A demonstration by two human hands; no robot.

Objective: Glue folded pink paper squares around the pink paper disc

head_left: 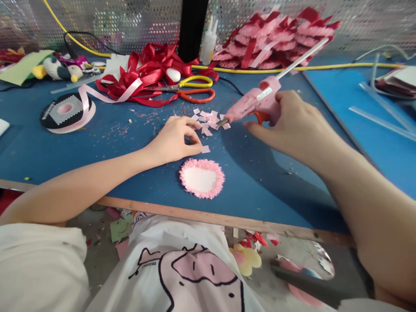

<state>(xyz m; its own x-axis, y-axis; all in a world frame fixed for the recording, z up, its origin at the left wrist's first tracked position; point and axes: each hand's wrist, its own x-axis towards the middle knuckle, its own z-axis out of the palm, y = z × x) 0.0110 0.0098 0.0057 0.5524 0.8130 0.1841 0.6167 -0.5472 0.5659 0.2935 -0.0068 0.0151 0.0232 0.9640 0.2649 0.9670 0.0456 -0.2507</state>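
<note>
My right hand is wrapped round the grip of a pink hot glue gun with an orange trigger. A pale glue stick sticks out of its back end, and its metal nozzle points down left at a loose pile of small pink ribbon pieces. My left hand rests beside that pile, thumb and forefinger pinched at the edge of one small pink ribbon piece. Just below lies an oval white pad with a fluffy pink rim, flat on the blue table and touched by neither hand.
Yellow- and orange-handled scissors lie against tangled red ribbon. A ribbon spool sits at left. Behind stand a small bottle and stacked pink fluffy pieces. A yellow cable crosses the back. Glue sticks lie at right.
</note>
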